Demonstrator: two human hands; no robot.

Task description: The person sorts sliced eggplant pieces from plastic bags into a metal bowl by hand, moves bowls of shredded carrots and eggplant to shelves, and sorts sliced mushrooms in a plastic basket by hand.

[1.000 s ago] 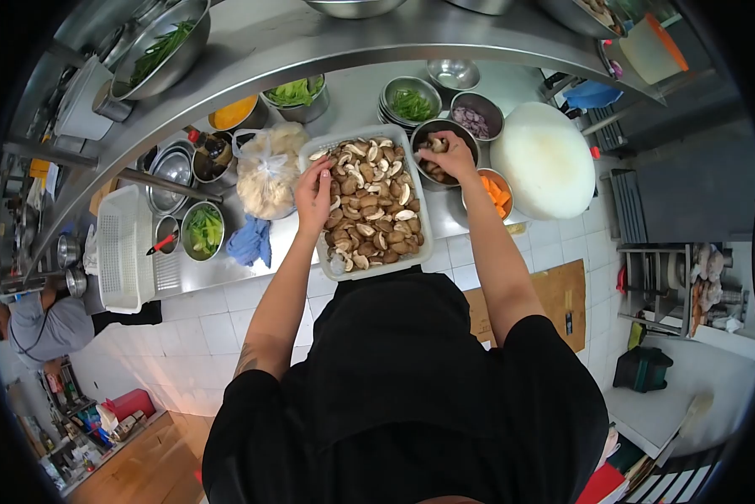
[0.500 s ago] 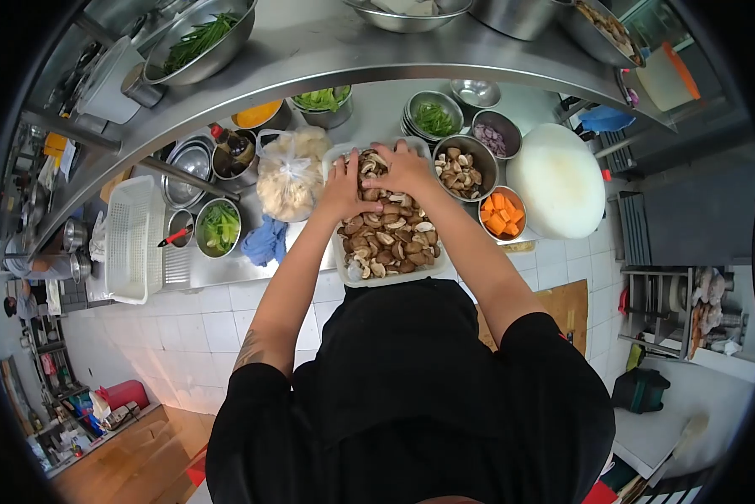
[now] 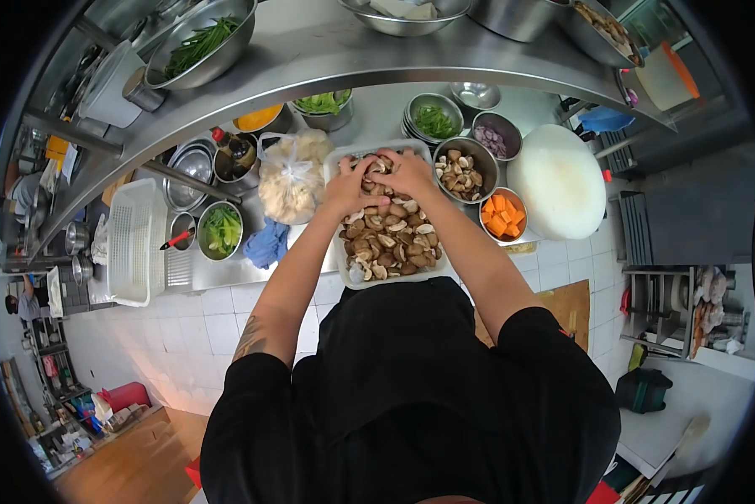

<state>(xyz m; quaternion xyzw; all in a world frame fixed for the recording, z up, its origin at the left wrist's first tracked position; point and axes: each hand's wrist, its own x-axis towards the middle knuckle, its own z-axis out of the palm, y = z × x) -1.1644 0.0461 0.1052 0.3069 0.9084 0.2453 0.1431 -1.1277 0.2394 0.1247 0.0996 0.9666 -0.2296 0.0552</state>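
Observation:
A white plastic basket (image 3: 404, 278) full of cut brown mushrooms (image 3: 392, 242) stands at the counter's front edge, right before my body. Both hands are inside its far half. My left hand (image 3: 354, 190) curls its fingers round mushrooms from the left. From the right, my right hand (image 3: 405, 175) does the same, its fingers bent over a cluster. Between the hands some mushrooms are cupped; how many is hidden by the fingers. Just right of the basket sits a metal bowl of cut mushrooms (image 3: 460, 173).
To the right are orange chunks in a bowl (image 3: 503, 213), chopped purple onion (image 3: 491, 139) and a round white cutting board (image 3: 558, 183). On the left lie a knotted plastic bag (image 3: 289, 189), a blue cloth (image 3: 266, 244) and a bowl of greens (image 3: 220, 229). A steel shelf (image 3: 377, 63) overhangs the counter.
My fingers have drawn inward and curled over the mushrooms at the far end, where they were more spread before. The basket stays in place.

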